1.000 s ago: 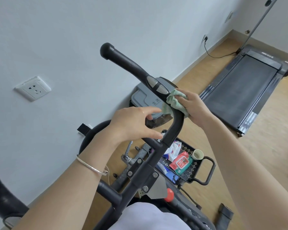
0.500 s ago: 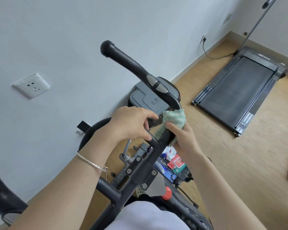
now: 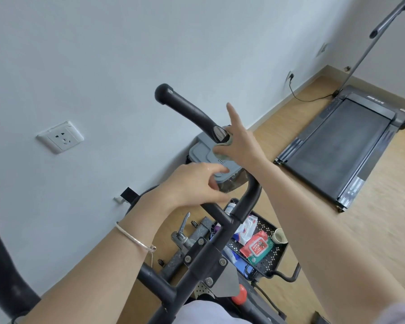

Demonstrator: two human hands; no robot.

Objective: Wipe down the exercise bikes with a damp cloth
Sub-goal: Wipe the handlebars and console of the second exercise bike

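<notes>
From my feed, the exercise bike's handlebar [image 3: 187, 108] is a black, foam-looking tube whose long axis climbs from the central stem at lower right up toward its rounded end cap at upper left, near the wall. A shiny metal pulse-sensor plate [image 3: 218, 133] sits partway along it. The right hand [image 3: 240, 141] presses the pale green cloth [image 3: 223, 147] against the bar just below that plate; the cloth is bunched under the palm with only its edge showing, thumb and fingers wrapped on it while the index finger sticks straight up. I think the cloth is a soft, nubby weave, though it is mostly hidden. The left hand [image 3: 194, 183] rests on the lower crossbar [image 3: 216, 212], fingers loosely curled, not clamped on anything. Below hangs a perforated black metal basket [image 3: 279, 256].
</notes>
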